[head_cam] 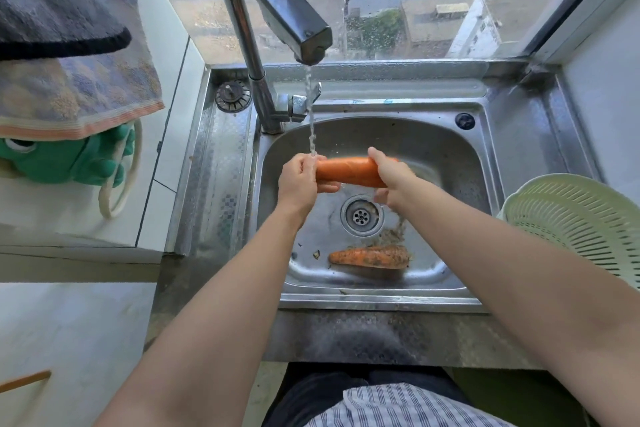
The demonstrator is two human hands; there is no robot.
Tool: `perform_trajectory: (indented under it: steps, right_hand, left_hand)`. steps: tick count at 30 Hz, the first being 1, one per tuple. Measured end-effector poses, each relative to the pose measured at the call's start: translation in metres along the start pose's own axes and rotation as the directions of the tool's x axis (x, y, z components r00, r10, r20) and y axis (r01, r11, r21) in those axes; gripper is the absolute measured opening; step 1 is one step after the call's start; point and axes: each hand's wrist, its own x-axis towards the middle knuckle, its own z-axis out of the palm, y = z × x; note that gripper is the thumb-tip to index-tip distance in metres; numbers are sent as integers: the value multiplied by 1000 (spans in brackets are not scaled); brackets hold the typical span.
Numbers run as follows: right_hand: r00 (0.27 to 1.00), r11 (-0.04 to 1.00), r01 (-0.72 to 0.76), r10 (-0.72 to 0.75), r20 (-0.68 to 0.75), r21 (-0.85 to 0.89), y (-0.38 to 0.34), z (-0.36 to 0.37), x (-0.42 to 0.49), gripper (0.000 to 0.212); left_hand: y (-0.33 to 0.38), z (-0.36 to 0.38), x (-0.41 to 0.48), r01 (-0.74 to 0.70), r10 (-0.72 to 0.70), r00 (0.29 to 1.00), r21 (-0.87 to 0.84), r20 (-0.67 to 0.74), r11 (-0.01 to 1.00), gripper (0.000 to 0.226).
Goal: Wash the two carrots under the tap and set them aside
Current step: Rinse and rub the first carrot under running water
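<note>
A clean orange carrot [348, 170] lies level above the steel sink [446, 163]. My left hand [300, 180] grips its left end and my right hand [391, 177] grips its right end. Water runs from the tap [294, 24] in a thin stream onto the carrot's left end by my left fingers. A second carrot [370, 256], smeared with dark soil, lies on the sink floor near the front wall, just below the drain [361, 216].
A pale green plastic colander [581, 222] sits on the counter right of the sink. Left of the sink a tiled ledge holds green rubber gloves [69, 163] under hanging towels [69, 55]. A sink plug [232, 96] rests behind the tap. A window lies directly behind.
</note>
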Motion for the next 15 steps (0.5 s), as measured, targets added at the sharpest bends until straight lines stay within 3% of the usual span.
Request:
perform_trajectory:
  steps: [3, 5, 7, 9, 12, 15]
  right_hand:
    - [961, 852, 190, -263, -87, -487, 3, -5, -2, 109]
    - [863, 618, 416, -499, 77, -667, 4, -9, -3, 88]
    - [774, 420, 586, -543, 325, -693, 4, -17, -2, 66]
    - [733, 376, 657, -518, 440, -653, 6, -23, -1, 61]
    - [670, 302, 695, -601, 436, -652, 10, -22, 2, 64]
    - [678, 303, 687, -594, 433, -660, 9, -21, 0, 65]
  left_hand:
    - [-5, 1, 8, -67, 83, 993, 165, -88, 984, 31]
    - [-7, -1, 12, -71, 98, 989, 222, -113, 972, 32]
    - [-6, -3, 16, -37, 74, 986, 231, -153, 972, 31]
    - [-3, -3, 16, 25, 2, 984, 149, -177, 989, 23]
    - [-2, -4, 17, 51, -33, 987, 109, -156, 993, 12]
    - [-6, -8, 15, -2, 13, 997, 157, -71, 988, 14]
